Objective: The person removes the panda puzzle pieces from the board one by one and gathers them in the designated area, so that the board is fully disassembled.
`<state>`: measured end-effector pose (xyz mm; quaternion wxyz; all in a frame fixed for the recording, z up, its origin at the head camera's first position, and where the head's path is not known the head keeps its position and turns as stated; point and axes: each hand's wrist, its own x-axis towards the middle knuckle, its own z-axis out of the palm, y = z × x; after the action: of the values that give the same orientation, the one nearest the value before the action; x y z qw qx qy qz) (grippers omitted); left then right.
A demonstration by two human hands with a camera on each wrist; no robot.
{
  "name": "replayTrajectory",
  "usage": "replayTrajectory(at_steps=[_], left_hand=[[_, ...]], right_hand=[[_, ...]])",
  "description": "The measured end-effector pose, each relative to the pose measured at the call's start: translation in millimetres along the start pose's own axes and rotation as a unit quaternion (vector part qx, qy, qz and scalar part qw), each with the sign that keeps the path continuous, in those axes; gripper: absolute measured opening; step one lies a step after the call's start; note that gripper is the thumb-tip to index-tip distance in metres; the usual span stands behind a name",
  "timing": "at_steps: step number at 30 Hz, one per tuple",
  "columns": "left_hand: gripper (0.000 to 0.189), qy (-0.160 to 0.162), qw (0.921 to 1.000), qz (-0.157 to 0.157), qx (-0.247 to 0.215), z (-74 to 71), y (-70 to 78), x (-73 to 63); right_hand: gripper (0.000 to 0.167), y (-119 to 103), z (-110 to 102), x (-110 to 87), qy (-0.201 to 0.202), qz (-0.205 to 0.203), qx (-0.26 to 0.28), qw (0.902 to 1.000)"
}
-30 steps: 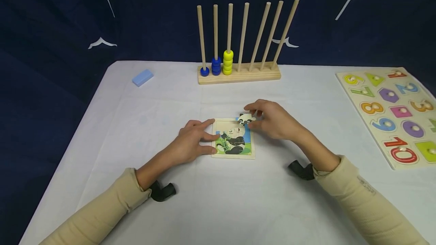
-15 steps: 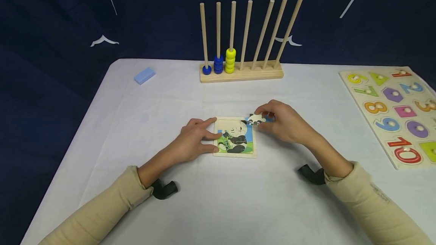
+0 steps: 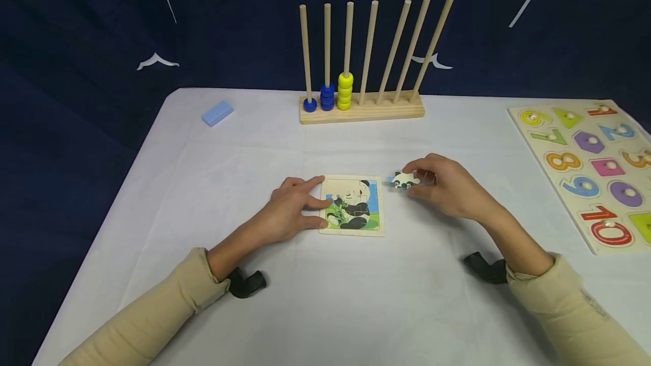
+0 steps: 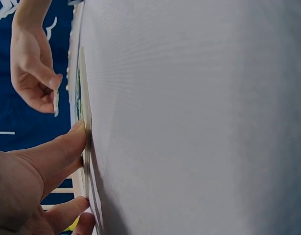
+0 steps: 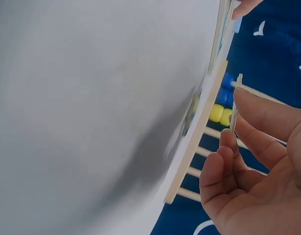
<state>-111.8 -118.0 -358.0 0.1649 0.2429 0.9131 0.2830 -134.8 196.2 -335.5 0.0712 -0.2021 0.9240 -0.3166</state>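
Observation:
A small square panda puzzle (image 3: 353,206) lies flat in its pale wooden frame near the table's middle. Along the frame's left side rests my left hand (image 3: 285,213), fingers spread; its thumb (image 4: 74,134) touches the edge in the left wrist view. To the right of the puzzle, my right hand (image 3: 447,188) pinches a puzzle piece (image 3: 405,180) printed with a panda face and a bit of blue. That piece appears edge-on (image 5: 237,105) between thumb and fingers in the right wrist view, raised above the table.
Behind the puzzle stands a wooden peg rack (image 3: 362,110) with blue and yellow beads. A blue block (image 3: 217,113) lies at the back left. The number and shape board (image 3: 585,179) occupies the right side. Below the right hand lies a small flat thing (image 5: 191,113), too blurred to identify.
My right hand has carried the panda-face piece rightward, from over the frame's upper right corner to clear of the frame. The left hand stays at the frame's left side.

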Motion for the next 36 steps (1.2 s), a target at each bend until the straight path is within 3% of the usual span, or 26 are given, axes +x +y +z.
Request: replayTrajectory(at_steps=[10,21,30,36], left_hand=[[0.044,0.002,1.0,0.001,0.004,1.4,0.5,-0.8],[0.044,-0.001,1.0,-0.005,0.005,1.2,0.5,0.3],[0.044,-0.003,1.0,-0.004,0.008,0.7,1.6,0.9],[0.044,-0.002,1.0,-0.004,0.007,0.5,0.9,0.4]], right_hand=[[0.031,20.0,-11.4,-13.8,0.001,0.016,-0.033,0.9993],[0.034,32.3,-23.7,-2.4,-0.04,0.037,-0.086,0.9948],[0.034,37.0,-22.9,2.0,-0.074,0.06,-0.092,0.9912],[0.034,36.9,-22.8,1.7,-0.076,0.067,-0.088,0.991]])
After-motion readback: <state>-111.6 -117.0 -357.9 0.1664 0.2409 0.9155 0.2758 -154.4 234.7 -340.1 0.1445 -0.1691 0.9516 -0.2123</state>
